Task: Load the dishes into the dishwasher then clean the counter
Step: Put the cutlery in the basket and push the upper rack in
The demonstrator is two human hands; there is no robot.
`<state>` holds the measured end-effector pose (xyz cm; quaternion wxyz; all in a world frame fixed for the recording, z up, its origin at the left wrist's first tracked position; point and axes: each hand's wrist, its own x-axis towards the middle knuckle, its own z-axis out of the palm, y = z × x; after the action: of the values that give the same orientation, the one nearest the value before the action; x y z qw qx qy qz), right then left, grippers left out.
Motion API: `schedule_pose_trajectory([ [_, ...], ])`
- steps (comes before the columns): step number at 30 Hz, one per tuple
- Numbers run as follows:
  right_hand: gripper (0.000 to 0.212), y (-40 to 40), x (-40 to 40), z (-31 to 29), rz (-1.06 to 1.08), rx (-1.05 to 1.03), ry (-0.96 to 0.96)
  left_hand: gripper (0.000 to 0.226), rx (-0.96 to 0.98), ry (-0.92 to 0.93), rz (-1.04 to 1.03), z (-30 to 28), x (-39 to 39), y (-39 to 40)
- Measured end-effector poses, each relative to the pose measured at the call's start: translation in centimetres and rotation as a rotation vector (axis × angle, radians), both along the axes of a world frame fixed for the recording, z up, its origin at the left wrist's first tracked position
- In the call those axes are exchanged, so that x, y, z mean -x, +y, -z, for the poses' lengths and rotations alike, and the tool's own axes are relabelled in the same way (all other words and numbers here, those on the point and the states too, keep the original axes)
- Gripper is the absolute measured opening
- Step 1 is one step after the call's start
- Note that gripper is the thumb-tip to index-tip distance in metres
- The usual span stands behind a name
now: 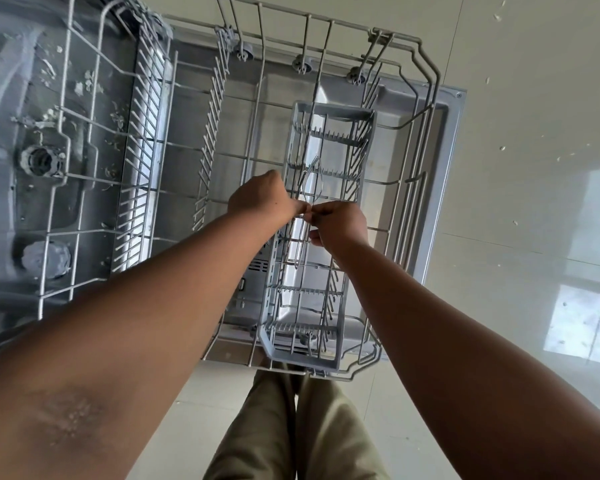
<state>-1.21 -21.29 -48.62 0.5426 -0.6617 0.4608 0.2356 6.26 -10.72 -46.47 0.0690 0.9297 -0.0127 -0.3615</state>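
Your left hand (258, 199) and right hand (338, 225) meet over the long grey plastic cutlery basket (317, 237), both pinching thin shiny metal cutlery (310, 183), apparently a fork, standing in its gridded slots. The basket sits in the pulled-out wire rack (426, 74) above the open dishwasher door (447, 140), over glossy pale floor tiles (534, 168).

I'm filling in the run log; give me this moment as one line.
left hand + right hand: pinching fork | over cutlery basket | lower rack: no dishes
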Motion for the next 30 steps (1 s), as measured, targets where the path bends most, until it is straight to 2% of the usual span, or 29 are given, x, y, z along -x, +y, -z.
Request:
schedule_pose_trajectory([
  [4, 0.02, 0.6, -0.4, 0.4, -0.13, 0.126, -0.01, 0.057, 0.08, 0.07, -0.139, 0.1, 0.4, -0.2],
  [10, 0.023, 0.6, -0.7, 0.1, -0.22, 0.192, 0.01, 0.062, 0.086, 0.019, -0.159, -0.5, 2.0, 0.3],
  [13, 0.026, 0.1, -0.2, -0.4, -0.15, 0.154, 0.028, 0.055, 0.193, 0.038, -0.23, -1.3, 3.9, 0.9],
  [16, 0.03, -0.1, 1.3, -1.8, -0.135, 0.142, -0.014, 0.042, 0.297, 0.049, -0.193, -2.4, 6.4, 2.4],
  [20, 0.039, 0.2, 3.6, -5.4, -0.462, 0.259, -0.019, 0.039, 0.317, 0.139, -0.104, -5.1, 9.6, 5.1],
  [24, 0.052, 1.5, 6.0, -11.1, -0.813, 0.301, 0.086, 0.063, 0.216, 0.211, 0.015, -10.1, 12.4, 7.7],
  [27, 0.051, 3.1, 7.0, -16.1, -1.072, 0.467, 0.062, 0.079, 0.097, 0.118, 0.218, -14.2, 12.4, 9.4],
  [30, 0.059, 4.9, 7.6, -20.7, -1.257, 0.547, -0.048, 0.087, 0.021, 0.012, 0.277, -18.3, 12.4, 11.2],
])
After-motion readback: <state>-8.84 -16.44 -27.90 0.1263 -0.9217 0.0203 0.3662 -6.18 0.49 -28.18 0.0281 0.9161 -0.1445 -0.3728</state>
